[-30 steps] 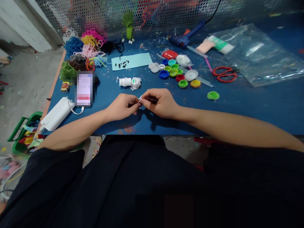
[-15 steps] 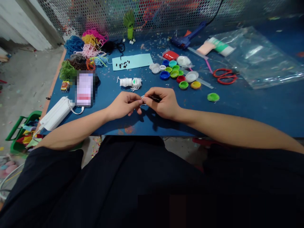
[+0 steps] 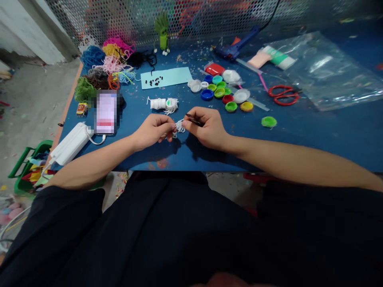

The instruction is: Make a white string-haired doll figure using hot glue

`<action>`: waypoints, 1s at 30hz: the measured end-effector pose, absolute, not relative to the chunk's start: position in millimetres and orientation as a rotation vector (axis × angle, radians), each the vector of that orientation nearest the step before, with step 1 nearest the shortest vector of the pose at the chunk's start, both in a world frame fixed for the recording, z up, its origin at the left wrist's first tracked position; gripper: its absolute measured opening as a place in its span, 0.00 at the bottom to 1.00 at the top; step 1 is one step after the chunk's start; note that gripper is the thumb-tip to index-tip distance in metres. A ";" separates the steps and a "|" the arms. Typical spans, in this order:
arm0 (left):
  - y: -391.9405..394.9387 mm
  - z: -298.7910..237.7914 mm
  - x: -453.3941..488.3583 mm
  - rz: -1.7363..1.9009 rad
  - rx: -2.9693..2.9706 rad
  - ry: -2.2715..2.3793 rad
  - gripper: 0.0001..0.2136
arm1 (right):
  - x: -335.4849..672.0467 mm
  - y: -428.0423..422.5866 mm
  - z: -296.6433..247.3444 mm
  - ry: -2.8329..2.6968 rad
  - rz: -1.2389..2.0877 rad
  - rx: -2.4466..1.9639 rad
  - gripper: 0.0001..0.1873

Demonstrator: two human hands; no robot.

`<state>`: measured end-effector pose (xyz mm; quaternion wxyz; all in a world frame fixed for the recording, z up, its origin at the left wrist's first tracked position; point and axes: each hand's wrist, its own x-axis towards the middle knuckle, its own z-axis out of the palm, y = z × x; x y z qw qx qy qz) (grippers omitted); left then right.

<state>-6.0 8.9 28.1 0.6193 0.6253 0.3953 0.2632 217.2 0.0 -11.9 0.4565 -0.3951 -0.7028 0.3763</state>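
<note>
While the two hands face each other just above the near part of the table (image 3: 323, 139), everything hangs on the white yarn (image 3: 180, 126) between them. Left hand (image 3: 154, 129) on one side, right hand (image 3: 208, 125) on the other, and the bunch sits in the narrow gap, loose and curly with no clear long axis, its lower strands trailing toward the near edge. Left thumb and forefinger are pinched together on its left side; a steady hold, by the look of it.

Now the right! Thumb and fingers are closed round a slim dark tool (image 3: 195, 119), its tip poking out to the left, just above the right side of the bunch. That right thumb is up against the strands too, though whether it nips one or merely rests there, I cannot tell. So to my eye it's all about that tip: the strands lie left of it and a touch nearer the wearer, and only a small shift that way would close the gap.

Beyond them lies a white roll (image 3: 158, 103), its length running side to side, nearer the left hand but touched by neither. Scissors (image 3: 283, 95) and caps (image 3: 220, 92)? Well over to the right.
</note>
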 end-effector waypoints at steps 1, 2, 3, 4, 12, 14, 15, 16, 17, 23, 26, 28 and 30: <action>9.2 27.8 -7.0 0.630 1.418 0.898 0.10 | 219.2 2.5 -13.5 -1.716 0.939 -0.961 0.15; 9.8 27.5 -8.1 0.662 1.397 0.882 0.10 | 221.9 5.6 -15.1 -1.703 0.947 -0.949 0.17; 10.4 27.2 -9.3 0.700 1.378 0.864 0.10 | 225.1 9.3 -16.5 -1.699 0.948 -0.939 0.18; 11.2 26.8 -10.5 0.740 1.361 0.851 0.10 | 228.7 13.4 -17.7 -1.708 0.939 -0.933 0.19; 18.3 26.9 -13.5 0.928 1.280 0.962 0.11 | 247.4 37.4 -20.3 -2.020 0.683 -1.012 0.10; 19.1 26.5 -13.5 0.928 1.278 0.957 0.11 | 246.6 37.7 -21.1 -2.046 0.680 -1.018 0.09; 19.4 26.0 -13.6 0.925 1.282 0.951 0.11 | 246.0 37.3 -21.4 -2.048 0.680 -1.021 0.08; 19.6 25.4 -13.8 0.921 1.287 0.944 0.11 | 245.4 36.8 -21.4 -2.046 0.680 -1.022 0.08; 19.9 24.5 -14.0 0.917 1.294 0.937 0.11 | 245.0 36.2 -21.3 -2.042 0.677 -1.021 0.08; 24.9 14.9 -15.3 0.889 1.329 0.899 0.10 | 243.0 32.3 -17.8 -2.043 0.694 -1.004 0.08; 27.8 10.4 -16.8 0.886 1.340 0.867 0.10 | 241.2 30.0 -16.4 -2.025 0.729 -1.009 0.09; 28.7 9.0 -18.0 0.873 1.351 0.842 0.10 | 239.7 28.7 -16.2 -1.991 0.790 -1.002 0.09; 28.6 8.8 -18.9 0.847 1.364 0.811 0.10 | 238.1 27.4 -16.1 -1.948 0.876 -0.979 0.10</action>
